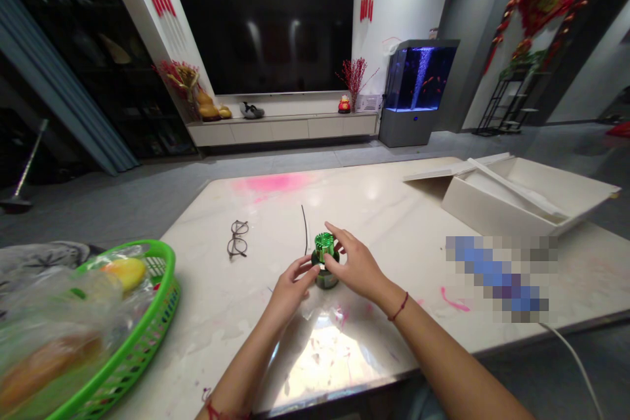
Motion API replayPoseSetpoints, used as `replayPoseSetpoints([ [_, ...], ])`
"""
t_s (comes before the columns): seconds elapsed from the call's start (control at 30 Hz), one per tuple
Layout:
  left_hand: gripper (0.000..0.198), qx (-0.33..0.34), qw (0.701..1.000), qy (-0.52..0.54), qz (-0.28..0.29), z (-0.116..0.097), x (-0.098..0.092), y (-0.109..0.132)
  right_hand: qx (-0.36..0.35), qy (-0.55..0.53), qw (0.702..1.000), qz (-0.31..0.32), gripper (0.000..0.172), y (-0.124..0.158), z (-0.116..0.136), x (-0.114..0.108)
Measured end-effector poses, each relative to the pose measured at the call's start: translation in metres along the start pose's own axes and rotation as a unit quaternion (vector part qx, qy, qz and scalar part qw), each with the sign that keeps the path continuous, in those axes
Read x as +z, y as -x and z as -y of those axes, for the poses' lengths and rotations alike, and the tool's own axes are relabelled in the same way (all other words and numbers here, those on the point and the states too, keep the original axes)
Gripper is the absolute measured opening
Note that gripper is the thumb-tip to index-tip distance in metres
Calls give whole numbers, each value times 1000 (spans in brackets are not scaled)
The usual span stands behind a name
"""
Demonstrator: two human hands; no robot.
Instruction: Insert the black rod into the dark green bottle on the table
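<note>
A small round object (324,246) with a shiny green ribbed top and a darker, jar-like lower part stands upright on the pale marble-look table (384,210). My left hand (294,282) curls against its left side, thumb and fingers at the dark middle band. From the right, my right hand (355,262) wraps round the green top, its thumb on the front and its fingers behind. Just behind the object lies a thin black strip (304,226).
Glasses (238,239) lie left of the hands. A green basket (170,289) with bagged food fills the near left. An open white box (492,203) stands at the right, with a blurred blue item (497,275) and a white cable (573,354) nearer. Pink stains mark the table.
</note>
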State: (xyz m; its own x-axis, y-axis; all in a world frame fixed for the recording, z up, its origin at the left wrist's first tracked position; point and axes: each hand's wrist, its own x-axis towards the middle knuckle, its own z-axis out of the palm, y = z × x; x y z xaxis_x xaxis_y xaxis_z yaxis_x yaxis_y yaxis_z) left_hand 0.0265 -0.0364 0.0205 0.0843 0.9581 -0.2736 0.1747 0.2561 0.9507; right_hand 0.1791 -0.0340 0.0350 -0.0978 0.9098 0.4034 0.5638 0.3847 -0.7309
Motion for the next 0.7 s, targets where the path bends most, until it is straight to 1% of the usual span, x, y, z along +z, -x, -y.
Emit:
replayPoseSetpoints([
  [0.23, 50, 0, 1000, 1, -1, 0, 0, 1, -7, 17, 1000, 14, 62, 2, 1, -1],
  [0.4, 50, 0, 1000, 0, 3, -1, 0, 2, 0, 24, 1000, -2, 61, 2, 1, 1],
  [0.7, 50, -4, 1000, 0, 4, -1, 0, 1, 29, -3, 999, -20, 46, 2, 2, 3],
])
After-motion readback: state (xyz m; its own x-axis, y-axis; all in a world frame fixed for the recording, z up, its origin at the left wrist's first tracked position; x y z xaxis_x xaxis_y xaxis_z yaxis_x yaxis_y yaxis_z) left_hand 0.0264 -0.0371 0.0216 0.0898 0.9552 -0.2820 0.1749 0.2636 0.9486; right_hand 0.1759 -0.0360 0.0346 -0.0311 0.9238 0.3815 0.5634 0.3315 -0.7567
